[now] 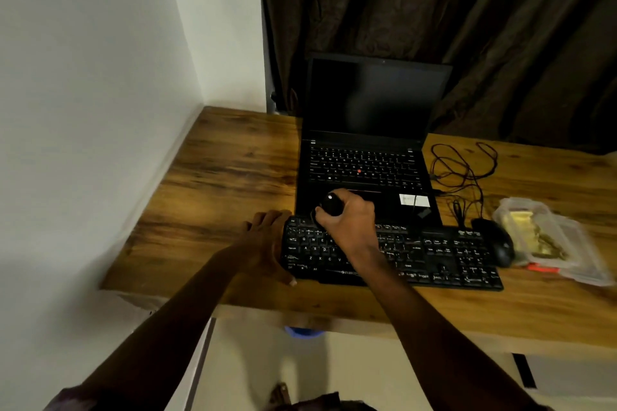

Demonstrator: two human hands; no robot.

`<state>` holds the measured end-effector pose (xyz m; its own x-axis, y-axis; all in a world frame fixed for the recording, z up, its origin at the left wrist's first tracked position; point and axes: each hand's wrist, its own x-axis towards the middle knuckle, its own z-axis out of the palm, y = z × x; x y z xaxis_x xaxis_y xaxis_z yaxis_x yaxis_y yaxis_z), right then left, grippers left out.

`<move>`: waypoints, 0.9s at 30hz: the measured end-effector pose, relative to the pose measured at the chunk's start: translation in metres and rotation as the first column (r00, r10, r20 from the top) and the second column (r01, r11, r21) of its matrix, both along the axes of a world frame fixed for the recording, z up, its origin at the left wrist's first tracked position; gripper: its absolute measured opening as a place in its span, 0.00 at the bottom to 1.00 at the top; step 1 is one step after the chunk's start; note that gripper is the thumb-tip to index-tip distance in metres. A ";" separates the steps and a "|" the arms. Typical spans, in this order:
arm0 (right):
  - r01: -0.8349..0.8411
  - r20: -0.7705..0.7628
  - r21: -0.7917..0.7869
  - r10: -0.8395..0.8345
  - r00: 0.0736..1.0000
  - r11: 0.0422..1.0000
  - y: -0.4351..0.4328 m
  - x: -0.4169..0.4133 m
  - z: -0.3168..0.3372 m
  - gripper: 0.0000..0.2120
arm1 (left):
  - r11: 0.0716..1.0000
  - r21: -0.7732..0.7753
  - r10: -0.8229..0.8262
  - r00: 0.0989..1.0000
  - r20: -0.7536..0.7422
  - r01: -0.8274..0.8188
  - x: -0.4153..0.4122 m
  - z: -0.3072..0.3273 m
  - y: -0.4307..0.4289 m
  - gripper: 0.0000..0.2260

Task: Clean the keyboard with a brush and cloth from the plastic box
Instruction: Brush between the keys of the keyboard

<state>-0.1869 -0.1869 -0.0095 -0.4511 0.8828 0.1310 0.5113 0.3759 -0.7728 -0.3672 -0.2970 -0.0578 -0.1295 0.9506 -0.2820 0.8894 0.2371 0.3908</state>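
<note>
A black keyboard (434,253) lies across the wooden desk (217,183) near its front edge. My right hand (350,220) is closed around a black brush (330,205) with a round handle, held over the keyboard's upper left keys. My left hand (267,243) rests flat on the desk against the keyboard's left end, thumb at its front corner. A clear plastic box (551,237) with yellowish cloth inside sits at the right of the desk. The brush's bristles are hidden by my hand.
An open black laptop (364,157) with a dark screen stands right behind the keyboard. A black mouse (497,243) lies between the keyboard and the box, with tangled black cables (464,170) behind it. A white wall borders the desk's left side; dark curtains hang behind.
</note>
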 end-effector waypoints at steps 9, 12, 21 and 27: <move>-0.013 -0.042 -0.041 0.011 0.999 0.999 -0.008 -0.005 -0.004 0.06 | 0.999 -0.043 0.012 1.000 0.004 -0.012 0.002 0.007 -0.001 0.72; 0.059 -0.006 -0.013 -0.059 0.998 0.998 -0.003 0.004 -0.006 0.07 | 1.000 -0.011 0.002 0.999 0.034 -0.001 0.000 0.006 -0.001 0.72; 0.031 -0.032 -0.035 -0.032 0.999 0.999 -0.015 -0.032 -0.005 0.07 | 0.997 -0.071 0.012 0.999 -0.045 -0.016 0.004 0.005 0.003 0.66; 0.099 -0.070 -0.074 -0.104 0.992 0.992 -0.012 -0.030 -0.004 0.05 | 1.000 -0.024 -0.004 1.000 -0.001 0.004 -0.002 -0.005 0.003 0.66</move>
